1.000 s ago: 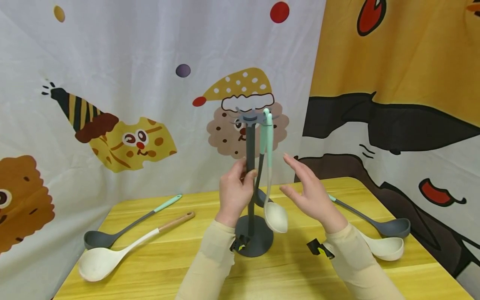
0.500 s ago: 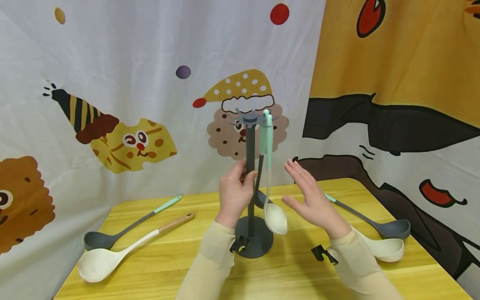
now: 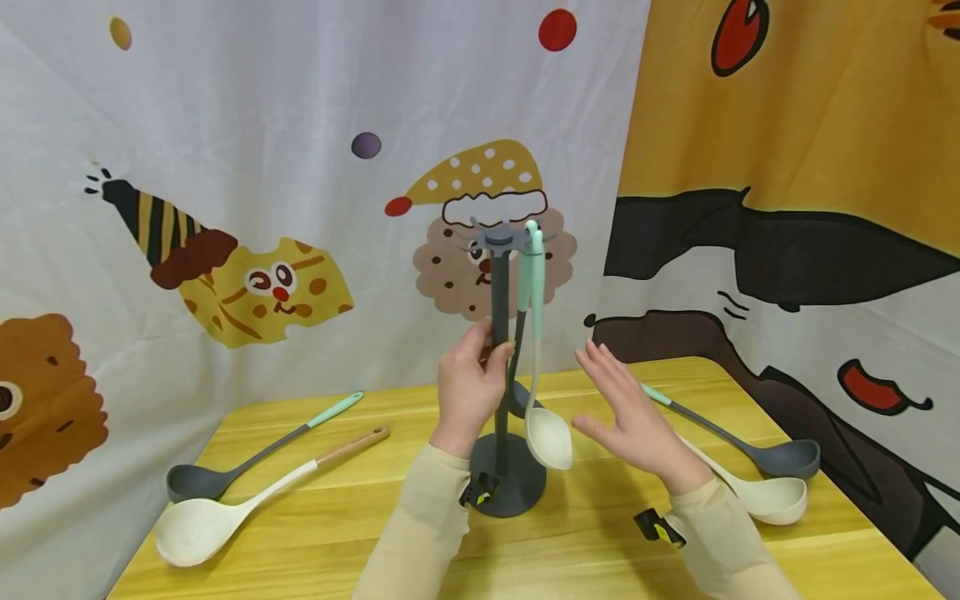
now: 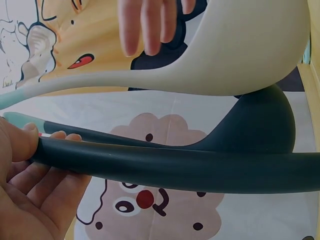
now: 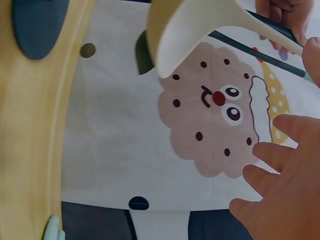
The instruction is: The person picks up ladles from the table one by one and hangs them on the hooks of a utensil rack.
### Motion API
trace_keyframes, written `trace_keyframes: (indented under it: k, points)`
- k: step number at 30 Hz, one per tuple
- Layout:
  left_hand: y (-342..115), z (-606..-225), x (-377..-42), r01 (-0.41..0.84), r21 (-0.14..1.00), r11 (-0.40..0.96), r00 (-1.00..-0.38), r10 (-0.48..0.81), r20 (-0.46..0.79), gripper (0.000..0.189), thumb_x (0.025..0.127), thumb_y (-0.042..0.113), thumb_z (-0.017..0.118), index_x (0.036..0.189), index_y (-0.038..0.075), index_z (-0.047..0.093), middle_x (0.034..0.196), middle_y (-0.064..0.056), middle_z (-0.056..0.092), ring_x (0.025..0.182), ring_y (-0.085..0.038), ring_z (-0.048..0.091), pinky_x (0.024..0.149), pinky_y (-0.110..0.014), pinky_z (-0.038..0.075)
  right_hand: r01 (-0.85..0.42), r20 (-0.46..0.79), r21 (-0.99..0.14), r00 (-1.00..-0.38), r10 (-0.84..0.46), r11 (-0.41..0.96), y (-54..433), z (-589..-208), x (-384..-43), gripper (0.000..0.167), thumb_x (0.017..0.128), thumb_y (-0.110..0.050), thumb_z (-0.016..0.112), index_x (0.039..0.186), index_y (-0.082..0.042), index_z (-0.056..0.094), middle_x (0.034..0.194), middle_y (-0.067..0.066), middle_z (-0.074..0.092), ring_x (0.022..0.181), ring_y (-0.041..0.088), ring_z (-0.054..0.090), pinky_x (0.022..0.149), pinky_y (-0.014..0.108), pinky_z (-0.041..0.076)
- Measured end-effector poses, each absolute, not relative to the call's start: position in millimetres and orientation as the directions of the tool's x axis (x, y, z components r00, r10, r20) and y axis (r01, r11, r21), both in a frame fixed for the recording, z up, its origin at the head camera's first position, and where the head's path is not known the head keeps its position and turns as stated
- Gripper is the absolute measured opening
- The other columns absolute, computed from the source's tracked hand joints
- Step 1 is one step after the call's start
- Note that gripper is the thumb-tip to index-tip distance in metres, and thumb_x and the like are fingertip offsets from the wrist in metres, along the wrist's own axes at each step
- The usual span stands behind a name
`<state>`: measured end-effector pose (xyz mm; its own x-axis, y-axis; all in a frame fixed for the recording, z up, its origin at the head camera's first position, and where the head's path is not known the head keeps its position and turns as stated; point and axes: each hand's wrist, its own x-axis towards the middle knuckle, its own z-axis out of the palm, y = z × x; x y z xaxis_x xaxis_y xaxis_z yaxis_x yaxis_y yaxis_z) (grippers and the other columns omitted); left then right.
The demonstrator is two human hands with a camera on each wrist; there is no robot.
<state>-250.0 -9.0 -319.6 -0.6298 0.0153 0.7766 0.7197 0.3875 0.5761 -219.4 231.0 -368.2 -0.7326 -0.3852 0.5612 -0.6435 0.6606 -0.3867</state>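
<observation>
My left hand [image 3: 472,387] grips the upright pole of a dark grey utensil stand [image 3: 500,292], thumb and fingers around it about midway up. From the stand's top hang two ladles with mint-green handles. One has a white bowl [image 3: 550,437]; behind it, partly hidden, is a dark grey ladle [image 3: 521,398]. To the right, apart from both, my right hand [image 3: 630,417] is held in the air with fingers extended. The left wrist view shows the dark pole [image 4: 200,167] in my left hand. Nothing is held by my right hand [image 5: 290,185] in the right wrist view.
On the wooden table's left lie a dark grey ladle [image 3: 198,482] with a mint handle and a white ladle [image 3: 197,531] with a wooden-looking handle end. Another dark ladle [image 3: 787,457] and white ladle [image 3: 776,500] lie at right. A cartoon-printed curtain [image 3: 262,100] hangs behind.
My right hand has drawn away from the hanging ladles, moving slightly right and down. My left hand keeps its grip on the pole, and the ladles hang nearly as before.
</observation>
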Motion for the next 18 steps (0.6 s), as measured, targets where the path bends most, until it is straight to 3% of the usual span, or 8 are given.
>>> trace_keyframes:
  k: [6,18]
  points:
    - [-9,-319,-250,0.713,0.582,0.391,-0.637,0.014,0.771,0.019,0.091,0.005,0.071,0.109,0.003,0.066,0.091,-0.008,0.073,0.078,-0.019,0.071,0.069,-0.032,0.058,-0.607,0.509,-0.391,-0.769,-0.388,0.692,237,-379,-217,0.081,0.095,-0.041,0.066,0.156,-0.007,0.027,0.160,0.023,0.018,0.147,0.043,0.011,0.114,0.062,0.010]
    - [-9,-319,-250,0.723,0.567,0.396,-0.623,0.018,0.782,0.018,0.092,0.006,0.069,0.109,0.003,0.066,0.089,-0.008,0.073,0.077,-0.018,0.071,0.068,-0.032,0.058,-0.543,0.433,-0.404,-0.822,-0.369,0.736,249,-394,-218,0.084,0.092,-0.039,0.069,0.154,0.000,0.028,0.159,0.028,0.016,0.146,0.047,0.011,0.108,0.070,0.015]
